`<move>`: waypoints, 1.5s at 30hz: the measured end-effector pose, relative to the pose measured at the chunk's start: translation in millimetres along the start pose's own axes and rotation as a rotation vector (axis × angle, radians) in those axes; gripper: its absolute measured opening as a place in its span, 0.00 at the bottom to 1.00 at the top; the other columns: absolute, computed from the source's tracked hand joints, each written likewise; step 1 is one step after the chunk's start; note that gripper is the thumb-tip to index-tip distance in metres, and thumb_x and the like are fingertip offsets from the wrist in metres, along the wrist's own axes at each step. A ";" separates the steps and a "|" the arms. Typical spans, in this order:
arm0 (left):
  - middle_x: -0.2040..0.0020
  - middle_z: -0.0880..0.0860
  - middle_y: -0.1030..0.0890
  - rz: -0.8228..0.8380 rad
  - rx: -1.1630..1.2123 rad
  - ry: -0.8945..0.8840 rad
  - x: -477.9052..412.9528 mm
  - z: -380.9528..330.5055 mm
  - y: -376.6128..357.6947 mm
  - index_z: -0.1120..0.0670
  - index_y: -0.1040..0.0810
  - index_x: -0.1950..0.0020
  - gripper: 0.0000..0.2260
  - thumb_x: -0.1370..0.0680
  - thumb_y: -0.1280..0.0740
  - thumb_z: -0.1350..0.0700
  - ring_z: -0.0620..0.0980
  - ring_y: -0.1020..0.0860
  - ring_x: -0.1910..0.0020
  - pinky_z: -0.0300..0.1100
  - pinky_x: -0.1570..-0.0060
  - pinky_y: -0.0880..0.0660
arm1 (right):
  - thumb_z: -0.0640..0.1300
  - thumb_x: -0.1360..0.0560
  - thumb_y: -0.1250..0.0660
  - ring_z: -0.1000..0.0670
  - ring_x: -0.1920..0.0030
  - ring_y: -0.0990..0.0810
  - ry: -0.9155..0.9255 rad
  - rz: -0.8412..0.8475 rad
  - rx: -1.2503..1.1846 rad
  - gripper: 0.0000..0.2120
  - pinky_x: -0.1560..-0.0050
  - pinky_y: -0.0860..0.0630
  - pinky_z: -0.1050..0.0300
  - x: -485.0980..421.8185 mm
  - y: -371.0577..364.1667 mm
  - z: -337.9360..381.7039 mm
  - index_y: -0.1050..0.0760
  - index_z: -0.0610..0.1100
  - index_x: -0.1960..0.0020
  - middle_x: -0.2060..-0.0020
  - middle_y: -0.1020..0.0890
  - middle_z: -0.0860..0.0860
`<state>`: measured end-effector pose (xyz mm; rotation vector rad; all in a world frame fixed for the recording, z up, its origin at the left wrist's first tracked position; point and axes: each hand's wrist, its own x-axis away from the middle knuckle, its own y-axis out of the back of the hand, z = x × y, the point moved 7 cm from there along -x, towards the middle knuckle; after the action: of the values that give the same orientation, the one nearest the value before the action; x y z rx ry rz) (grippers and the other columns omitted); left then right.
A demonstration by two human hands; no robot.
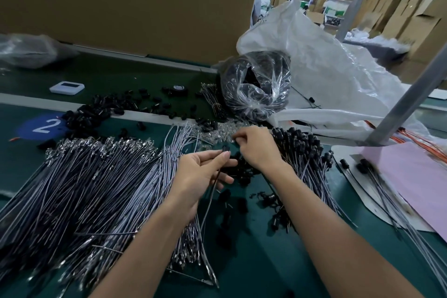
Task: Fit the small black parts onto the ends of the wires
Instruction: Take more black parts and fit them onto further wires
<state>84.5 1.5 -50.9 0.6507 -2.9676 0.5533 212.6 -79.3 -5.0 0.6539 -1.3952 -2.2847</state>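
My left hand point(205, 172) pinches a thin dark wire point(212, 191) between thumb and fingers, with a small black part point(226, 147) at the wire's top end. My right hand point(256, 145) reaches into a heap of small clear pieces point(217, 132), its fingertips curled and pinching something tiny that I cannot make out. A large fan of grey wires point(84, 176) with metal ends lies to the left. Wires with black parts fitted point(304, 150) are piled to the right. Loose black parts point(242, 176) lie between my hands.
More black parts point(101, 109) are scattered at the back left of the green table point(254, 261). A clear bag of black parts point(256, 84) and a large white sack point(326, 68) stand behind. Pink paper point(416, 176) lies at the right beside a grey metal post point(411, 104).
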 end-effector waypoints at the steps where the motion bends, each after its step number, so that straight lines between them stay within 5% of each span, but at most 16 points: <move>1: 0.56 0.56 0.13 0.001 0.008 -0.007 -0.4 0.1 -0.9 0.61 0.20 0.44 0.10 0.24 0.30 0.58 0.46 0.19 0.72 0.35 0.75 0.26 | 0.39 0.21 0.37 0.45 0.46 0.19 0.007 0.020 0.018 0.12 0.44 0.22 0.49 -4.8 -4.6 3.0 0.18 0.45 0.41 0.47 0.16 0.46; 5: 0.56 0.56 0.14 0.002 0.000 -0.041 0.1 0.1 -3.3 0.60 0.19 0.45 0.08 0.23 0.30 0.60 0.47 0.19 0.71 0.35 0.73 0.25 | 0.41 0.22 0.34 0.41 0.44 0.21 -0.013 0.087 0.106 0.13 0.45 0.23 0.46 -15.7 -24.2 5.5 0.22 0.42 0.38 0.44 0.19 0.42; 12: 0.57 0.56 0.14 -0.018 -0.006 -0.082 2.4 -2.6 -3.3 0.59 0.20 0.45 0.07 0.22 0.31 0.61 0.48 0.19 0.70 0.36 0.72 0.24 | 0.40 0.22 0.36 0.41 0.51 0.20 0.036 0.032 0.121 0.08 0.53 0.23 0.49 -23.1 -21.6 3.5 0.21 0.40 0.47 0.52 0.18 0.42; 16: 0.57 0.55 0.13 -0.050 0.023 -0.117 3.2 -4.7 -0.8 0.56 0.20 0.47 0.06 0.22 0.32 0.63 0.48 0.17 0.66 0.36 0.69 0.23 | 0.38 0.27 0.32 0.51 0.62 0.19 0.033 -0.150 -0.310 0.05 0.56 0.23 0.57 -6.8 8.5 1.4 0.17 0.41 0.55 0.65 0.17 0.50; 20: 0.57 0.53 0.13 -0.045 -0.028 -0.161 3.1 -7.3 -1.9 0.52 0.18 0.50 0.08 0.23 0.30 0.65 0.48 0.15 0.61 0.35 0.65 0.21 | 0.35 0.29 0.33 0.52 0.66 0.18 0.036 -0.121 -0.761 0.07 0.63 0.23 0.62 33.9 27.9 -6.7 0.17 0.44 0.59 0.67 0.16 0.47; 23: 0.57 0.51 0.13 -0.006 -0.126 -0.215 4.7 -10.1 -7.3 0.49 0.17 0.51 0.10 0.25 0.28 0.64 0.48 0.15 0.59 0.35 0.62 0.21 | 0.35 0.29 0.33 0.53 0.66 0.19 0.062 -0.112 -0.885 0.07 0.64 0.25 0.64 58.7 34.4 -9.5 0.17 0.42 0.59 0.68 0.17 0.47; 28: 0.59 0.49 0.13 0.003 -0.278 -0.310 6.4 -14.4 -9.5 0.48 0.16 0.50 0.12 0.27 0.26 0.65 0.47 0.15 0.59 0.35 0.63 0.21 | 0.33 0.25 0.32 0.54 0.64 0.18 0.086 -0.134 -0.828 0.07 0.60 0.24 0.63 71.5 32.3 -10.8 0.17 0.42 0.56 0.66 0.16 0.48; 34: 0.57 0.47 0.14 0.001 -0.483 -0.377 6.9 -14.0 -11.1 0.51 0.15 0.48 0.12 0.27 0.26 0.65 0.43 0.16 0.59 0.35 0.62 0.21 | 0.34 0.25 0.31 0.47 0.60 0.16 0.181 -0.167 -0.697 0.07 0.55 0.19 0.51 79.9 31.7 -12.1 0.16 0.43 0.54 0.62 0.15 0.48; 45: 0.55 0.48 0.14 -0.009 -0.619 -0.470 11.6 -20.6 -14.8 0.55 0.15 0.45 0.11 0.27 0.25 0.63 0.45 0.16 0.61 0.37 0.58 0.19 | 0.34 0.24 0.31 0.55 0.61 0.16 0.206 -0.220 -0.743 0.07 0.56 0.20 0.60 81.2 30.5 -15.9 0.17 0.42 0.52 0.62 0.15 0.52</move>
<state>79.6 -8.2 -25.2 0.7968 -3.2561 -0.5915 157.7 -148.1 0.8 0.7719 -0.3284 -2.5568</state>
